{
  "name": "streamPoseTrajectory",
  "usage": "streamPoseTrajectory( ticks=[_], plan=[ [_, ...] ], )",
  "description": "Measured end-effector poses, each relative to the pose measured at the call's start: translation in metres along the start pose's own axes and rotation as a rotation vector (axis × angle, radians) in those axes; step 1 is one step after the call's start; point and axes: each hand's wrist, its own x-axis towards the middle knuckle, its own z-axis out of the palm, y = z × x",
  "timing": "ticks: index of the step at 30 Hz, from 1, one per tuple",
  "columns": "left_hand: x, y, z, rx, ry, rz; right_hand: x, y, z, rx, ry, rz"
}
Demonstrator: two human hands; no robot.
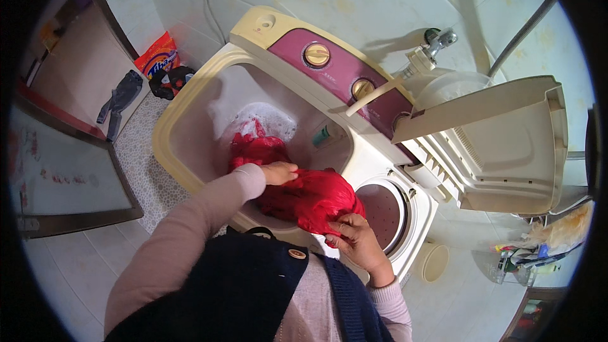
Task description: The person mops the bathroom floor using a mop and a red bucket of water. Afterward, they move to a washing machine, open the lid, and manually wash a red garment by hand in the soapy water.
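Observation:
A wet red cloth (316, 194) stretches from the soapy water (266, 118) in the wash tub over the tub's edge towards the spin tub (380, 213). My left hand (280, 173) lies on top of the cloth above the wash tub, its fingers partly hidden; whether it grips is unclear. My right hand (354, 237) pinches the near right end of the cloth beside the spin tub's opening. Both tubs belong to a twin-tub washing machine (166, 137) with a purple control panel (339, 64). The spin tub's lid (513, 152) stands raised on the right.
A tap (439, 42) with a pale hose (380, 97) reaches over the panel. Left of the machine are a detergent bag (159, 57), a black plastic bag (166, 83) and dark cloth (124, 99). A cream bucket (433, 262) stands at its right; a wire rack (513, 266) hangs farther right.

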Motion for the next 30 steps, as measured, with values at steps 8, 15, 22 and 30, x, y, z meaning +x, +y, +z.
streamPoseTrajectory(
  ticks=[8,15,22,30],
  plan=[
    [-0.052,0.083,-0.089,-0.381,0.360,0.045,0.056,-0.015,-0.025,-0.074,0.277,0.055],
    [-0.123,0.218,-0.099,-0.090,0.416,0.520,0.110,-0.047,-0.028,0.483,-0.043,-0.018],
    [-0.090,0.117,-0.086,-0.222,0.107,0.303,0.086,-0.007,0.022,0.446,0.141,0.259],
    [-0.043,-0.004,0.009,-0.113,0.229,0.086,0.082,-0.021,0.022,0.695,0.191,0.316]
  ],
)
